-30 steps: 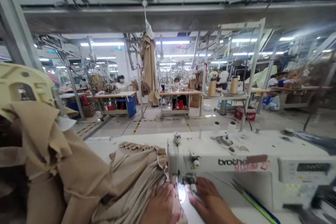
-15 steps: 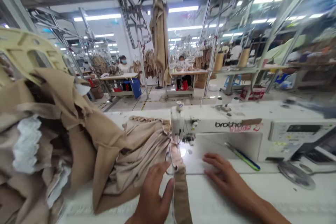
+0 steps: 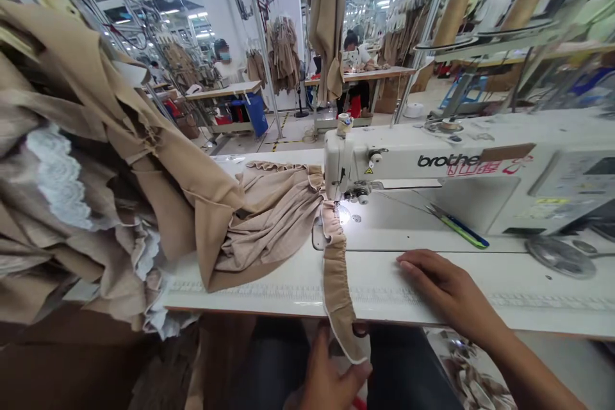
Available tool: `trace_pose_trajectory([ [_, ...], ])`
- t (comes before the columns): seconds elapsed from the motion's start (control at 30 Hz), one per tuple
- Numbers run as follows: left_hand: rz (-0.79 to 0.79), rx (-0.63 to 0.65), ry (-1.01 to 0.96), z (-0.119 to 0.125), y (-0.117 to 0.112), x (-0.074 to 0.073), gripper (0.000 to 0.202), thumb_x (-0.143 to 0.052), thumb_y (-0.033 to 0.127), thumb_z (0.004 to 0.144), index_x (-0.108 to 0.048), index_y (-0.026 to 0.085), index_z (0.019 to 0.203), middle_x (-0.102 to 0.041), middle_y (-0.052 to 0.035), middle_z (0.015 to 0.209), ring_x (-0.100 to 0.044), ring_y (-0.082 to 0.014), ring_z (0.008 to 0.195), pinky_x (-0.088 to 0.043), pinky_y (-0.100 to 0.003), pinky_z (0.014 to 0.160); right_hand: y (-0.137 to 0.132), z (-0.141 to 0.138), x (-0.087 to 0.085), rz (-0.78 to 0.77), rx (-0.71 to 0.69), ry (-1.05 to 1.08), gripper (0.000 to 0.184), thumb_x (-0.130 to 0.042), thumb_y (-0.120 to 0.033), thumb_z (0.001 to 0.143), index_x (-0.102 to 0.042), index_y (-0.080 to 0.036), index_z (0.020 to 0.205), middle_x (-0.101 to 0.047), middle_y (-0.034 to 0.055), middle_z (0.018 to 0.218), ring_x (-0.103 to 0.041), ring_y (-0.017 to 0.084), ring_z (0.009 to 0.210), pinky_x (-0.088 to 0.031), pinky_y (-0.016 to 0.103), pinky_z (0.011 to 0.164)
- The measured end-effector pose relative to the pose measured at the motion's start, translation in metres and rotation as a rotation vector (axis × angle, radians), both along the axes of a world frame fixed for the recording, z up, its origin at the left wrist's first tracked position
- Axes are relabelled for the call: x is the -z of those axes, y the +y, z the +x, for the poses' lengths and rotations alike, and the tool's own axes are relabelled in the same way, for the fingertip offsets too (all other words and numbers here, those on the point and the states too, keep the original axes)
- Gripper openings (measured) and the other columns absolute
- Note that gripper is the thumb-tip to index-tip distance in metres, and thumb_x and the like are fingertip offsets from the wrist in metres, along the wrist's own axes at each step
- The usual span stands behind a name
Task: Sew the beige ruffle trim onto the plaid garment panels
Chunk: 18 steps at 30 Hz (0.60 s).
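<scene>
A beige gathered garment piece [image 3: 276,221] lies under the needle area of a white Brother sewing machine [image 3: 403,160]. From it a narrow ruffled strip [image 3: 339,275] runs toward me and hangs over the table's front edge. Below that edge, my left hand [image 3: 331,375] is at the strip's hanging end, thumb and forefinger apart on either side of it; its other fingers are hidden. My right hand [image 3: 449,288] rests empty on the tabletop to the right, fingers extended. Thread snips [image 3: 459,227] with green-and-blue handles lie beyond it, under the machine arm.
Beige garments with white lace [image 3: 60,173] are heaped at the left, partly over the table edge. A round metal dish [image 3: 560,256] sits at the right. Thread cones [image 3: 454,16] stand behind the machine. Co-workers sit at tables [image 3: 223,90] farther back.
My view has tilted downward. My left hand has moved from beside the strip on the table to its hanging end below the edge. My right hand has shifted slightly right and away from the needle.
</scene>
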<state>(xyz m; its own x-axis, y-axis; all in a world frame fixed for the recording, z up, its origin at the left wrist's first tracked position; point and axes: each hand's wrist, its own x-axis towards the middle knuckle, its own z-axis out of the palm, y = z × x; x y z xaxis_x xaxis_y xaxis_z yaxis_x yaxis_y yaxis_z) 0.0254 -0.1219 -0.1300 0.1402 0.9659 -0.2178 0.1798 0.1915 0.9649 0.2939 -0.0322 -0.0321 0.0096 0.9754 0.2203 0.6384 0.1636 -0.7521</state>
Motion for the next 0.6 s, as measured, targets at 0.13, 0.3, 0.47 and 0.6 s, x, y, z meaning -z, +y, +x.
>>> trace_pose_trajectory([
  [0.13,0.01,0.131,-0.157,0.013,0.001,-0.011,0.077,-0.085,0.053,0.073,-0.061,0.013,0.134,-0.067,-0.0205,0.133,-0.061,-0.0391,0.13,-0.049,-0.051,0.111,-0.003,0.001,0.002,0.021,0.028,0.02,0.041,-0.06,-0.062,0.091,-0.077,-0.026,0.101,-0.076,0.0096,0.11,-0.069,0.032,0.104,-0.054,0.05,0.096],
  [0.3,-0.063,0.088,-0.09,0.006,-0.014,-0.026,0.069,-0.085,0.048,0.074,-0.061,0.018,0.132,-0.07,-0.0164,0.127,-0.065,-0.0352,0.123,-0.052,-0.047,0.106,-0.043,-0.018,-0.003,0.052,0.088,0.202,0.036,-0.061,-0.059,0.093,-0.078,-0.028,0.096,-0.077,0.0086,0.104,-0.072,0.028,0.099,-0.061,0.041,0.09],
  [0.47,-0.118,0.121,-0.302,0.011,-0.019,-0.039,0.079,-0.082,0.058,0.076,-0.053,0.017,0.137,-0.069,-0.0169,0.125,-0.067,-0.029,0.113,-0.053,-0.04,0.1,-0.103,-0.053,0.027,-0.266,-0.064,0.424,0.039,-0.064,-0.06,0.091,-0.081,-0.027,0.098,-0.079,0.0101,0.099,-0.076,0.027,0.092,-0.063,0.038,0.087],
  [0.6,-0.205,0.069,-0.449,0.017,-0.03,-0.016,0.086,-0.082,0.072,0.067,-0.056,0.019,0.129,-0.073,-0.0151,0.114,-0.072,-0.0249,0.097,-0.056,-0.035,0.087,-0.11,-0.072,0.088,-0.59,-0.066,0.631,0.062,-0.06,-0.074,0.086,-0.077,-0.023,0.118,-0.076,0.0129,0.121,-0.072,0.032,0.111,-0.057,0.046,0.101],
])
